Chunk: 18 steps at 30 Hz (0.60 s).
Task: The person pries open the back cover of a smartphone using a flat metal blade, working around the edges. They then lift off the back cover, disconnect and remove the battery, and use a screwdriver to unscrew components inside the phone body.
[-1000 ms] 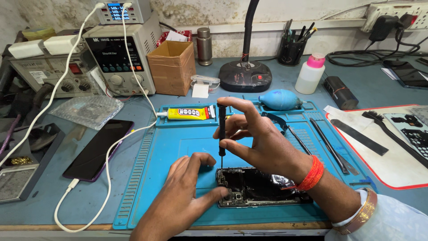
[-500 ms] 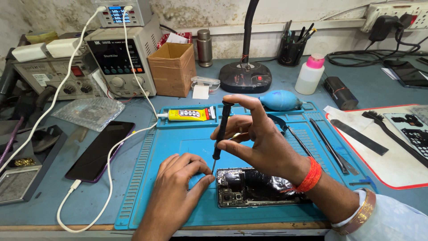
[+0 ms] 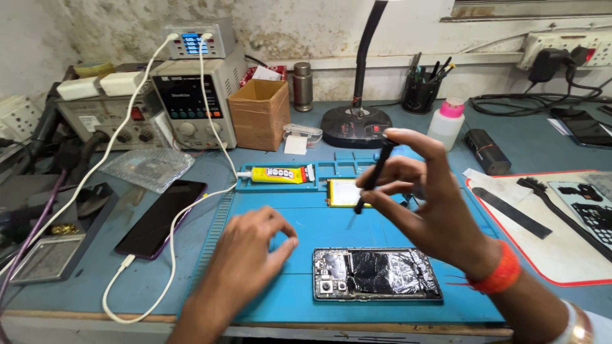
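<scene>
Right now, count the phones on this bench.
3: an opened phone on the blue mat, a dark phone charging at left, another far right. More may be hidden.

Matt blue rubbery mat (image 3: 306, 223), glossy black phone screen (image 3: 160, 218), crinkled shiny foil inside opened phone (image 3: 376, 274), plain cardboard box (image 3: 258, 114)

Hidden and cut off
The right hand (image 3: 427, 204) covers part of the battery (image 3: 341, 192); the screwdriver (image 3: 373, 175) tip blurs; the tray (image 3: 44, 258) runs offscreen left.

We see a blue-topped workbench (image 3: 529, 137) carrying a blue rubber repair mat (image 3: 306, 220). Left of our left fingers (image 3: 280, 245) lies a dark glossy smartphone (image 3: 159, 220); beyond our right fingertips (image 3: 398, 137) stands a brown cardboard box (image 3: 258, 114).
</scene>
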Tool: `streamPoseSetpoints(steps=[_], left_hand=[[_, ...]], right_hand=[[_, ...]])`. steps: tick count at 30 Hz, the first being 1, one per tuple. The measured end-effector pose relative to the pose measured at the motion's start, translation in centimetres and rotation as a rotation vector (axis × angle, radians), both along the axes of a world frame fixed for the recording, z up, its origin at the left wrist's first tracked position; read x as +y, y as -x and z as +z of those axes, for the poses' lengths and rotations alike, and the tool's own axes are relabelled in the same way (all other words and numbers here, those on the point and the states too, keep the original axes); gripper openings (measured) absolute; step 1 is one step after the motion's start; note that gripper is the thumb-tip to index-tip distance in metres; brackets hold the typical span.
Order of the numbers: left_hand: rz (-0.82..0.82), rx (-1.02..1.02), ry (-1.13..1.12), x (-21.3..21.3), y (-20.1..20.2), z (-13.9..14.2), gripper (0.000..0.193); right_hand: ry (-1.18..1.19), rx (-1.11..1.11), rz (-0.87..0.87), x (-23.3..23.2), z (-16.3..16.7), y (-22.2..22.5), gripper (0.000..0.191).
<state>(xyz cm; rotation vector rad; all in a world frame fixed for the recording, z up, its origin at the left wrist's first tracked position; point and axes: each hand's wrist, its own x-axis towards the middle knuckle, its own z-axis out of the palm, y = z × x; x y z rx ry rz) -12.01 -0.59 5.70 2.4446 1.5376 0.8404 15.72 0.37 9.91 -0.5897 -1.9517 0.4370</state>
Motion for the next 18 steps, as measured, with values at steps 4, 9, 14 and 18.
streamPoseSetpoints(steps=[4,9,14,18], left_hand=[[0.067,0.109,-0.048,4.0,1.8,0.6,0.016],[0.168,0.248,-0.180,8.6,3.4,-0.4,0.011],[0.195,0.280,-0.132,10.4,4.2,-2.0,0.010],[0.210,0.269,-0.067,10.3,4.5,-2.3,0.012]], right_hand=[[-0.018,-0.044,-0.021,-1.2,-0.3,-1.6,0.068],[-0.003,-0.083,-0.083,-2.0,-0.6,-3.4,0.068],[0.031,-0.105,-0.162,-2.3,-0.8,-5.1,0.070],[0.056,-0.093,-0.196,-2.4,-1.1,-6.0,0.071]])
